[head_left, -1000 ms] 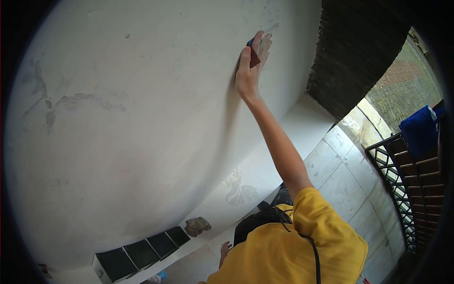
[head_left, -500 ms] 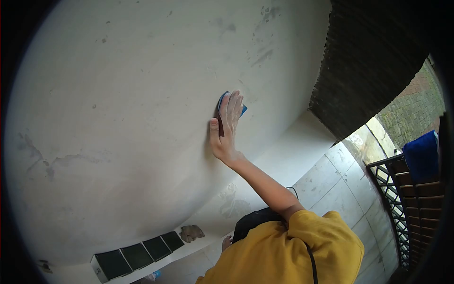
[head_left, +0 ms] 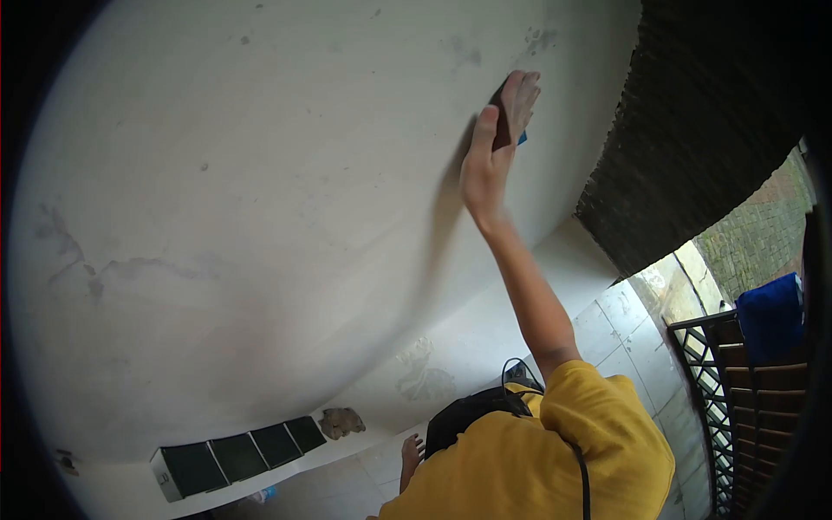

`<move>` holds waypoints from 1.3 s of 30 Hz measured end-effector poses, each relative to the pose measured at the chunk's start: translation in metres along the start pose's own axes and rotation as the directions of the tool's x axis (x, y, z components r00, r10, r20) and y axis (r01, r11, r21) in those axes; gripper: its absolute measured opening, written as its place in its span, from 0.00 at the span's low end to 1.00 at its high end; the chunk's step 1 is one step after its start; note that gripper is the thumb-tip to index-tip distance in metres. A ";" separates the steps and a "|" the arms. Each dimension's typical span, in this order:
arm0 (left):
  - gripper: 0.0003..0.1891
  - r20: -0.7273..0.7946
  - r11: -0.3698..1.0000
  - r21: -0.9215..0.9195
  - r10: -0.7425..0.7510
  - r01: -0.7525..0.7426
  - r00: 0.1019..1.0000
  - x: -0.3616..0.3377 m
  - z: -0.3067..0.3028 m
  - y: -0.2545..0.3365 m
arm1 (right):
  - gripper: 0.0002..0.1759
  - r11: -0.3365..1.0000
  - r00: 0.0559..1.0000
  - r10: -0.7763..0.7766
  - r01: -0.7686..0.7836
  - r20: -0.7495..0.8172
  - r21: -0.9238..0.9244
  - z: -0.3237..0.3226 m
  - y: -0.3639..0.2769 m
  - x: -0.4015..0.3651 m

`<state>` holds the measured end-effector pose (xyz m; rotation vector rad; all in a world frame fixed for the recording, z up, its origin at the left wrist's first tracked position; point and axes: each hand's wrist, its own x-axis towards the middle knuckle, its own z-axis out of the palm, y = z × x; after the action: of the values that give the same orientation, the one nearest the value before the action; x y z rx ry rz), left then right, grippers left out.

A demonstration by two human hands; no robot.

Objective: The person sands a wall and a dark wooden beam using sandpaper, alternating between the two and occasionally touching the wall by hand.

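Observation:
Pressed against the pale wall [head_left: 260, 208], my right hand [head_left: 503, 130] points upward with its fingers straight and close together. Under the fingers and palm it holds a folded sheet [head_left: 523, 137], which looks like sandpaper, dark on the thumb side with a blue edge at the right. The thumb stands apart on the left, over the sheet's dark part. Whitish dust covers the fingers. Grey smudges mark the wall just above the fingertips. My left hand does not show.
A row of dark panels [head_left: 234, 459] runs low on the wall, beside a brown rough patch [head_left: 342, 422]. A dark ridged surface [head_left: 693, 113] stands at upper right. Tiled floor [head_left: 633, 347] lies below, with a slatted bench [head_left: 763, 390] and blue cloth [head_left: 770, 317] at right. A bare foot [head_left: 411, 451] shows below.
My right hand has moved up and to the right along the wall with the sheet, and the arm is stretched farther. The view has shifted slightly.

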<state>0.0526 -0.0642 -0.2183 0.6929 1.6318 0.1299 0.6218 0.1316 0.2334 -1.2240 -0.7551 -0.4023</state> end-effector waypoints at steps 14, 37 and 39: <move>0.24 0.196 0.800 0.383 0.417 -0.461 0.887 0.039 -0.042 -0.059 | 0.25 0.495 0.473 -0.855 0.866 0.214 0.063 0.117 -0.248 0.076; 0.26 0.082 0.997 0.020 0.077 -0.078 0.994 0.072 -0.115 -0.059 | 0.33 0.707 0.697 -0.670 0.704 0.256 -0.066 0.112 -0.177 -0.074; 0.27 0.081 0.998 -0.006 0.069 -0.069 0.994 0.075 -0.112 -0.057 | 0.33 0.643 0.645 -0.749 0.763 0.151 -0.066 0.138 -0.237 -0.023</move>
<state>-0.0742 -0.0394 -0.2871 0.7429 1.5301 0.1523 0.4103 0.1846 0.4013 -0.9904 -1.3630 -1.1029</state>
